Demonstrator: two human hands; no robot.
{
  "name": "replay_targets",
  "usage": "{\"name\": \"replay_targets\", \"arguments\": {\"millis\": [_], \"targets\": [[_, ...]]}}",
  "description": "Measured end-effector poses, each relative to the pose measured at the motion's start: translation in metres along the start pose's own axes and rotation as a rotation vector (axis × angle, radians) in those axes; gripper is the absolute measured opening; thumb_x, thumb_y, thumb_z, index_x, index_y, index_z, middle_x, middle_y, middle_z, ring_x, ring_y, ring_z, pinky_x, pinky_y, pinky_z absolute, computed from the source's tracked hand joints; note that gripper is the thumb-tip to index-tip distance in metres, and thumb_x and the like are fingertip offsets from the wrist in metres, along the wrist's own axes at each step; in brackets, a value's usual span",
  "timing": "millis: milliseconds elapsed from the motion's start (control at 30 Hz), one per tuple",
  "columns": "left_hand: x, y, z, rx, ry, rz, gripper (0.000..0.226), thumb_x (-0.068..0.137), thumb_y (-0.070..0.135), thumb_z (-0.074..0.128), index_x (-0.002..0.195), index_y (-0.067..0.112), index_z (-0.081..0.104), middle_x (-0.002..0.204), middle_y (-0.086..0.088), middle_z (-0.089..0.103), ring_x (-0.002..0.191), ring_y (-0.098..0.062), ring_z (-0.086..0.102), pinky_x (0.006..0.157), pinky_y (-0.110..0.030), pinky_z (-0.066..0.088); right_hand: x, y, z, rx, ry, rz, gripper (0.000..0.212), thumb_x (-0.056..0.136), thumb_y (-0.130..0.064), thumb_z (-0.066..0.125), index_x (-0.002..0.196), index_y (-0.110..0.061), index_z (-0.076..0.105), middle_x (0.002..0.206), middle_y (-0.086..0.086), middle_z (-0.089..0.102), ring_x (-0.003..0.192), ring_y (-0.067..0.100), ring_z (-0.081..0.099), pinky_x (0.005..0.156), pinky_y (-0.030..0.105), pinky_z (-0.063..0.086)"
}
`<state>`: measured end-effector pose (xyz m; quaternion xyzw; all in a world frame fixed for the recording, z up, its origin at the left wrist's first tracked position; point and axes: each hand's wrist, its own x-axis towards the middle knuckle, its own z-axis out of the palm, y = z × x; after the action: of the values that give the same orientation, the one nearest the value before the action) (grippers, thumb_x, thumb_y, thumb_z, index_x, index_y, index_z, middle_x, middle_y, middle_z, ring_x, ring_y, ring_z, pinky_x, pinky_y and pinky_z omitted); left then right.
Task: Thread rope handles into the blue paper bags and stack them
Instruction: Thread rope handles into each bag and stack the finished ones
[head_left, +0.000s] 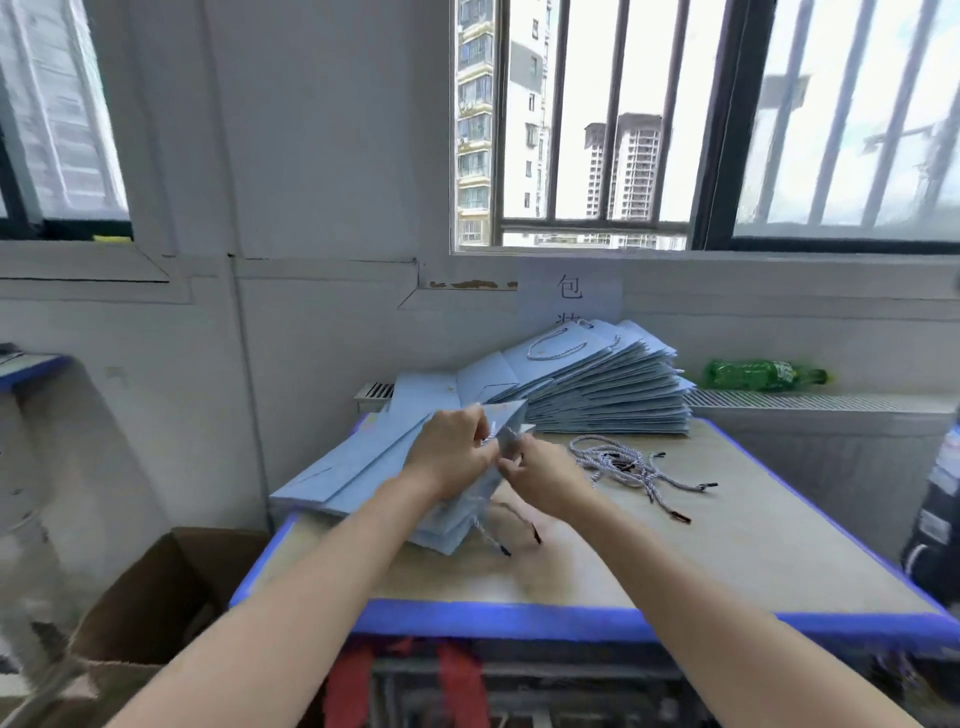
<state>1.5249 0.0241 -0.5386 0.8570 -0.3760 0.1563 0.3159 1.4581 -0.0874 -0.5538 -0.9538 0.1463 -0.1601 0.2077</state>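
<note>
White paper sign reading "包"

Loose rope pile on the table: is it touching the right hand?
Apart. The head view shows bare tabletop between the loose rope pile and the right hand, whose fingers pinch the blue bag.

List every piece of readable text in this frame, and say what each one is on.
"包": top character on the paper sign taped to the wall under the window.
Second character below it: cut off by the stacked blue bags, not readable.
Green bottle label: white print, too blurred to read.
Dark package at right edge: blurred.
</note>
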Motion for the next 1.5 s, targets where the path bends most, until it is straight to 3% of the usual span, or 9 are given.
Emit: {"name": "replay_targets", "arguments": {"millis": [200, 333, 400, 567, 867, 1067, 1200, 1367, 1500], "targets": [[0.002, 0.040, -0.075, -0.357, 0.206, 0.060, 0.018, 0.086, 0.015, 0.063, 0.071, 0.013, 0.052, 0.059, 0.008, 0.049, 0.054, -0.007, 0.044, 0.050, -0.013, 0.035, -0.020, -0.053, -0.068, 0.914, 0.221, 0.058, 0.037, 0.086, -0.012, 0.063, 0.111, -0.013, 0.036, 0.106, 0.015, 0.058, 0.084, 0.022, 0.064, 0.067, 0.032, 0.057], [0.015, 0.054, -0.116, -0.702, 0.305, 0.001, 0.022, 0.090, 0.014, 0.062, 0.070, 0.014, 0.053, 0.060, 0.003, 0.047, 0.053, -0.008, 0.040, 0.047, -0.012, 0.033, -0.021, -0.084, -0.115, 1.168, 0.193, 0.095, 0.015, 0.087, -0.012, 0.061, 0.096, -0.002, 0.054, 0.077, 0.010, 0.063, 0.056, 0.012, 0.062, 0.042, 0.016, 0.045], [0.020, 0.057, -0.126, -0.816, 0.297, -0.051, 0.020, 0.091, 0.014, 0.061, 0.072, 0.011, 0.053, 0.065, -0.002, 0.048, 0.055, -0.011, 0.041, 0.046, -0.013, 0.035, -0.020, -0.091, -0.128, 1.111, 0.112, 0.106, 0.016, 0.087, -0.015, 0.061, 0.075, -0.005, 0.059, 0.056, 0.004, 0.060, 0.040, 0.010, 0.055, 0.038, 0.014, 0.041], [0.029, 0.036, -0.138, -1.188, 0.220, -0.201, 0.019, 0.095, 0.013, 0.056, 0.078, 0.011, 0.047, 0.063, -0.002, 0.043, 0.037, -0.002, 0.042, 0.037, -0.016, 0.041, -0.009, -0.079, -0.147, 0.936, 0.192, 0.072, 0.019, 0.087, -0.009, 0.063, 0.071, -0.005, 0.053, 0.057, 0.006, 0.042, 0.044, 0.013, 0.040, 0.040, 0.019, 0.035], [0.026, -0.066, -0.152, -0.854, 0.523, -0.557, 0.028, 0.094, 0.020, 0.060, 0.073, 0.015, 0.042, 0.064, -0.004, 0.046, 0.032, -0.007, 0.041, 0.030, -0.014, 0.038, 0.006, -0.006, -0.162, 0.731, 0.416, 0.168, 0.021, 0.089, -0.016, 0.063, 0.075, -0.006, 0.051, 0.058, 0.006, 0.048, 0.047, 0.014, 0.037, 0.044, 0.025, 0.032], [0.025, -0.071, -0.140, -0.730, 0.417, -0.556, 0.029, 0.097, 0.020, 0.053, 0.070, 0.012, 0.048, 0.057, -0.005, 0.040, 0.045, -0.017, 0.034, 0.028, -0.013, 0.032, 0.010, -0.001, -0.139, 0.313, 0.435, 0.077, 0.010, 0.091, -0.015, 0.057, 0.095, -0.008, 0.064, 0.084, 0.006, 0.060, 0.070, 0.017, 0.053, 0.066, 0.030, 0.045], [0.013, -0.061, -0.128, -0.839, 0.175, -0.573, 0.031, 0.102, 0.020, 0.044, 0.073, 0.010, 0.053, 0.041, 0.003, 0.033, 0.027, -0.006, 0.026, 0.033, -0.007, 0.026, 0.004, -0.002, -0.121, -0.054, 0.393, -0.001, 0.013, 0.094, -0.015, 0.050, 0.094, -0.010, 0.062, 0.080, 0.005, 0.059, 0.061, 0.017, 0.051, 0.055, 0.026, 0.040], [-0.005, -0.058, -0.105, -0.873, 0.041, -0.690, 0.034, 0.102, 0.011, 0.038, 0.076, 0.005, 0.058, 0.040, 0.004, 0.029, 0.026, -0.005, 0.020, 0.036, -0.008, 0.023, 0.002, 0.002, -0.092, 0.079, 0.199, -0.062, 0.015, 0.092, -0.016, 0.054, 0.078, -0.020, 0.054, 0.072, 0.002, 0.058, 0.060, 0.013, 0.050, 0.056, 0.023, 0.041], [-0.006, -0.053, -0.099, -0.918, 0.045, -0.708, 0.038, 0.100, 0.002, 0.031, 0.077, 0.003, 0.060, 0.035, 0.006, 0.026, 0.025, -0.005, 0.017, 0.035, -0.008, 0.020, 0.007, 0.002, -0.078, 0.083, 0.214, -0.031, 0.027, 0.093, -0.018, 0.051, 0.068, -0.027, 0.044, 0.074, 0.002, 0.059, 0.064, 0.020, 0.054, 0.063, 0.030, 0.048]]}}
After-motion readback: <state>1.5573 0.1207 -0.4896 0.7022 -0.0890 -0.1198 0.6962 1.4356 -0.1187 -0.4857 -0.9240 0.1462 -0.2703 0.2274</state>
